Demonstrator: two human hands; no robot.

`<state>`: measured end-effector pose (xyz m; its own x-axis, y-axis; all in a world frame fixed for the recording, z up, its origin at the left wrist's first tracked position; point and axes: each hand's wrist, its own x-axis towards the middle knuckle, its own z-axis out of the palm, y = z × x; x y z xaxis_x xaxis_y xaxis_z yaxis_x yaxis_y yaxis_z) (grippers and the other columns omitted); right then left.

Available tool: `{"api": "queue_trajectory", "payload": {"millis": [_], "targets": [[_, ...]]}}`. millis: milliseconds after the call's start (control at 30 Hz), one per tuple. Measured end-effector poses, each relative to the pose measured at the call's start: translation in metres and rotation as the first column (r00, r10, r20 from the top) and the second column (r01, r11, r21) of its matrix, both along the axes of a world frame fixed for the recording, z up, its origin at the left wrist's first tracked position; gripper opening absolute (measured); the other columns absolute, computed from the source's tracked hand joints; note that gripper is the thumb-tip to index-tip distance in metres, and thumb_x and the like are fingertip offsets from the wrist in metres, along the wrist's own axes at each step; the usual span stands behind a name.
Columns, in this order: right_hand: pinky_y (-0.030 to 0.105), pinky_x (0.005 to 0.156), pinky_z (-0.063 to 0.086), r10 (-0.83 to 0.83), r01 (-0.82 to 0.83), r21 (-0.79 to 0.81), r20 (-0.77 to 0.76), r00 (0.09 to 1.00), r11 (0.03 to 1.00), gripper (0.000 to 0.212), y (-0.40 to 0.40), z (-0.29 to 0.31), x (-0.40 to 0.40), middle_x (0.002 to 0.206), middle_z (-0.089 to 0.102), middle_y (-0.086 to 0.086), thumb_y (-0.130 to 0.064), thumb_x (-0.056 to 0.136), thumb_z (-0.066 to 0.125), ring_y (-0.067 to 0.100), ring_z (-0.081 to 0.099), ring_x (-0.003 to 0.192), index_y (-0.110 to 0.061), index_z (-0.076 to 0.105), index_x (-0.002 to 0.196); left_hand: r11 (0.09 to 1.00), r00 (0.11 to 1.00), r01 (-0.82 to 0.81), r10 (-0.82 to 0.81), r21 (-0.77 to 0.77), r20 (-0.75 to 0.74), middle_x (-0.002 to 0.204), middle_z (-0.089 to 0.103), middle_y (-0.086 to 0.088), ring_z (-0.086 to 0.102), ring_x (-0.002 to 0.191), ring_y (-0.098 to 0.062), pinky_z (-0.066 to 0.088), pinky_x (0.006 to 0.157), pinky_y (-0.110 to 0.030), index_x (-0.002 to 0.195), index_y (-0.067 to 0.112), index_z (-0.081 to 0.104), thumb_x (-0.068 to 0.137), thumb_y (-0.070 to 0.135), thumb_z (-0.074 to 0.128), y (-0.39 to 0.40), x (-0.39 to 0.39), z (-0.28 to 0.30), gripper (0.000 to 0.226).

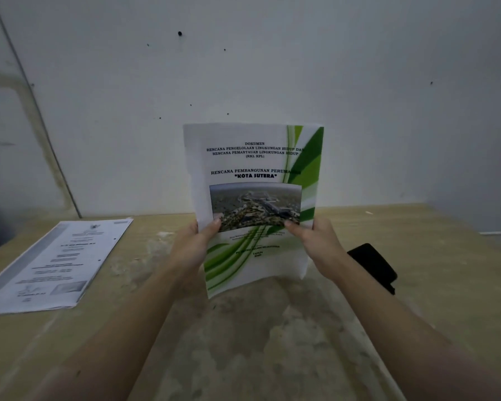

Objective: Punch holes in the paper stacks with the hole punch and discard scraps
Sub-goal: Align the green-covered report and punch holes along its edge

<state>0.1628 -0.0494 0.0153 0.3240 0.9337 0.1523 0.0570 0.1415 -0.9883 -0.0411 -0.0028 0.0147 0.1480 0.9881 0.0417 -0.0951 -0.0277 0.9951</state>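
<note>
Two bare hands hold a paper stack (253, 198) upright above a worn tan table (446, 285), in front of a pale wall (272, 68) marked with small dark spots. The left hand (195, 244) grips the stack's left edge, thumb pressed on the front cover and the other fingers hidden behind the sheets. The right hand (315, 241) grips the right edge the same way, thumb lying across the cover and the remaining fingers out of sight behind. The stack's cover faces the camera: black Indonesian title text near the top, an aerial photograph in the middle, and green curved bands along the right side and lower left corner. Its bottom edge hangs just above the tabletop and bends slightly. To the left, a second stack of printed sheets (55, 264) lies flat on the table, angled, with small dark holes visible along its right edge. To the right of the right wrist, a black hole punch (373, 266) rests on the table, partly hidden by the forearm. Both forearms reach in from the bottom of the view.
</note>
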Motion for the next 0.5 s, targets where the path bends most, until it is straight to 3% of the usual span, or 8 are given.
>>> {"api": "queue_trajectory", "payload": {"millis": [67,200,433,500], "targets": [[0.047,0.093,0.051,0.004,-0.004,-0.002,-0.016,1.000,1.000,0.010,0.001,-0.001,0.003,0.097,0.070,0.014,-0.005,0.087,0.061,0.035,0.065,0.101,-0.012,0.068,0.088,1.000,1.000,0.006,-0.006,0.010,-0.024,0.080,0.073,-0.008,0.069,0.074,-0.024,0.055,0.077,-0.038,0.091,0.011,0.067,0.091,0.021,0.055,0.000,-0.001,-0.001,0.016],[0.043,0.089,0.053,0.033,-0.035,-0.046,-0.043,0.999,0.998,0.013,0.002,-0.010,0.003,0.094,0.070,0.009,-0.005,0.090,0.056,0.032,0.066,0.098,-0.012,0.067,0.089,1.000,0.999,0.005,-0.005,0.006,-0.040,0.075,0.072,-0.009,0.069,0.069,-0.024,0.055,0.078,-0.041,0.093,0.006,0.066,0.090,0.021,0.056,0.002,-0.004,-0.007,0.019],[0.043,0.089,0.053,0.053,-0.057,-0.064,-0.069,0.996,0.996,0.011,0.003,-0.010,0.006,0.092,0.071,0.008,-0.007,0.090,0.057,0.031,0.066,0.095,-0.009,0.068,0.092,1.000,0.999,-0.005,0.006,0.022,-0.053,0.086,0.071,-0.016,0.068,0.082,-0.032,0.054,0.085,-0.045,0.089,0.007,0.068,0.089,0.022,0.058,0.005,-0.004,-0.009,0.018],[0.042,0.087,0.054,0.052,-0.055,-0.040,-0.053,0.997,0.998,0.011,0.003,-0.006,0.010,0.092,0.072,0.007,-0.009,0.089,0.059,0.029,0.067,0.093,-0.008,0.068,0.095,0.999,0.998,-0.006,0.009,0.043,-0.069,0.079,0.073,-0.011,0.069,0.075,-0.028,0.056,0.079,-0.041,0.083,0.009,0.069,0.088,0.021,0.058,0.007,-0.004,-0.008,0.017]]}}
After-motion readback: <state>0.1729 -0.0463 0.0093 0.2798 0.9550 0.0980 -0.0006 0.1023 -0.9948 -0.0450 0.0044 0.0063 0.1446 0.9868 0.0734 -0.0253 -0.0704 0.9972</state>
